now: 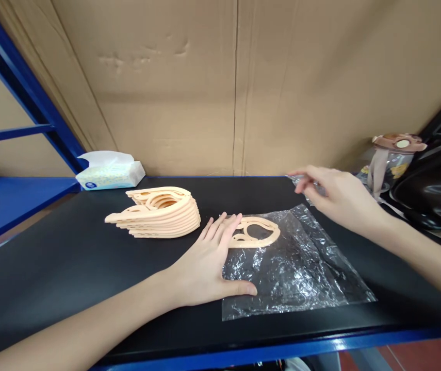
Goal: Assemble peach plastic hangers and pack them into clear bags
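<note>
My left hand lies flat and open on the black tabletop, fingers stretched out. Its fingertips touch a single peach plastic hanger-shaped piece, and its thumb rests on the left edge of a clear plastic bag. The peach piece lies at the bag's upper left corner. My right hand reaches over the bag's far right corner. Its fingers pinch the clear plastic there. A stack of several matching peach pieces sits left of my left hand.
A tissue pack stands at the back left by a blue rack post. A lidded cup with a bow and a dark glossy bag sit at the right. Cardboard backs the black table.
</note>
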The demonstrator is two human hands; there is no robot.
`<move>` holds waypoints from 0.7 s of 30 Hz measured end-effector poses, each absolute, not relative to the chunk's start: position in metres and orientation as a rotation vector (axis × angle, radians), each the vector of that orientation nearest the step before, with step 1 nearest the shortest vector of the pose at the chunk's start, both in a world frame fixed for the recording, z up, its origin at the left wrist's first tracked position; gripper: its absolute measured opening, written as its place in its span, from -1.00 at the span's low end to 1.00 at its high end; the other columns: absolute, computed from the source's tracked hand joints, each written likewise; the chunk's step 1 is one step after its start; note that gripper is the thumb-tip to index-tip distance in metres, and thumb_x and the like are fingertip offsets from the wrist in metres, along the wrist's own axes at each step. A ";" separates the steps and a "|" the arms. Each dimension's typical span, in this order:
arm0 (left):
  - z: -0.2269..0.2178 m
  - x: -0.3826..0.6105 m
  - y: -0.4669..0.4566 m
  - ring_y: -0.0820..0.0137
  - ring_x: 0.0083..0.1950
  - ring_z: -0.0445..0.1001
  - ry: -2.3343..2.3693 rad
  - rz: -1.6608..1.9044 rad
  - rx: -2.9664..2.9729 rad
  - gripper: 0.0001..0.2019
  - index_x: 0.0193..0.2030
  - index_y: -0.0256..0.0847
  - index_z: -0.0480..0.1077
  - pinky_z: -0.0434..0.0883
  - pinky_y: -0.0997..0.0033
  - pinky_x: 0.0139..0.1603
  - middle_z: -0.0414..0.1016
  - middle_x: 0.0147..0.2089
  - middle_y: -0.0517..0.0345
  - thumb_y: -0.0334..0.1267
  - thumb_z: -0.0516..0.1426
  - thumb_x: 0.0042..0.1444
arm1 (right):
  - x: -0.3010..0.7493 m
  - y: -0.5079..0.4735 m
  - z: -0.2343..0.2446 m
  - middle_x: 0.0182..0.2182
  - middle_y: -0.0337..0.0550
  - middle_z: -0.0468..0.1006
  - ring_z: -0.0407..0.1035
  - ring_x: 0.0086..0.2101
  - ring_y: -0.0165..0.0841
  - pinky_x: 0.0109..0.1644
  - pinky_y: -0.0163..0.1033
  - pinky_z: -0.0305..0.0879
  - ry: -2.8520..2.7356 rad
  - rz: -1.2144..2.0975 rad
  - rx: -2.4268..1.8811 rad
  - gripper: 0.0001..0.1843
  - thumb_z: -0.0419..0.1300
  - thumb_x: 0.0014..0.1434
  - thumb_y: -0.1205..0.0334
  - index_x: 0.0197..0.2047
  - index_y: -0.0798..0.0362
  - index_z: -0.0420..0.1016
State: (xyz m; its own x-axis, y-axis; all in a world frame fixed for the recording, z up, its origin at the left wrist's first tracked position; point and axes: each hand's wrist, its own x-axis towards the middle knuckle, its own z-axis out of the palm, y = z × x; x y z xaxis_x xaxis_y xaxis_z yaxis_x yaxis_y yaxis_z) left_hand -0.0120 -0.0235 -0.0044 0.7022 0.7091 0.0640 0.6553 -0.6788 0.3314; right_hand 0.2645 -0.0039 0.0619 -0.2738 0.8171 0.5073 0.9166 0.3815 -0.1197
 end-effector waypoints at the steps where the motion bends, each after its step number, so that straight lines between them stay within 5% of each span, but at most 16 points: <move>1: -0.004 -0.012 -0.024 -0.05 0.45 -0.36 1.077 0.277 2.629 0.11 0.42 -0.29 -0.35 -0.18 -0.20 0.37 -0.27 0.46 -0.23 0.42 0.03 -0.04 | 0.256 -0.003 0.071 -0.25 -0.14 0.58 0.45 -0.23 -0.19 -0.15 -0.06 0.33 -2.190 -0.272 -1.369 -0.65 -0.03 0.19 0.29 -0.01 -0.01 0.43; 8: -0.005 -0.014 -0.024 -0.05 0.44 -0.29 1.073 0.335 2.613 0.05 0.42 -0.32 -0.29 -0.17 -0.17 0.38 -0.22 0.45 -0.23 0.38 0.02 0.03 | 0.163 0.024 0.098 0.02 -0.08 0.46 0.32 0.04 -0.18 0.10 -0.02 0.24 -2.471 -0.016 -0.583 -0.57 0.13 0.22 -0.01 0.10 0.01 0.32; 13: -0.004 -0.015 -0.025 -0.03 0.45 -0.30 1.082 0.307 2.618 0.04 0.41 -0.35 -0.29 -0.16 -0.13 0.39 -0.24 0.45 -0.25 0.38 -0.01 0.05 | 0.098 0.050 0.090 0.16 -0.03 0.37 0.27 0.08 -0.16 0.09 -0.04 0.22 -2.582 0.243 -0.466 -0.36 0.20 0.11 -0.16 0.14 0.02 0.23; 17: -0.002 -0.015 -0.025 -0.03 0.44 -0.28 1.088 0.277 2.637 0.01 0.41 -0.38 -0.28 -0.16 -0.13 0.39 -0.23 0.45 -0.27 0.36 -0.03 0.08 | 0.072 0.062 0.082 0.07 0.06 0.44 0.32 -0.01 -0.06 -0.04 0.00 0.26 -2.674 0.245 -0.577 -0.17 0.22 0.02 -0.25 0.21 0.06 0.15; 21: -0.002 -0.015 -0.025 -0.03 0.44 -0.27 1.079 0.280 2.643 0.00 0.41 -0.40 -0.30 -0.16 -0.15 0.39 -0.22 0.44 -0.29 0.35 -0.05 0.11 | 0.064 0.067 0.079 -0.08 -0.02 0.54 0.39 -0.15 -0.12 -0.10 -0.04 0.26 -2.707 0.223 -0.588 -0.27 0.21 0.06 -0.14 0.20 0.02 0.17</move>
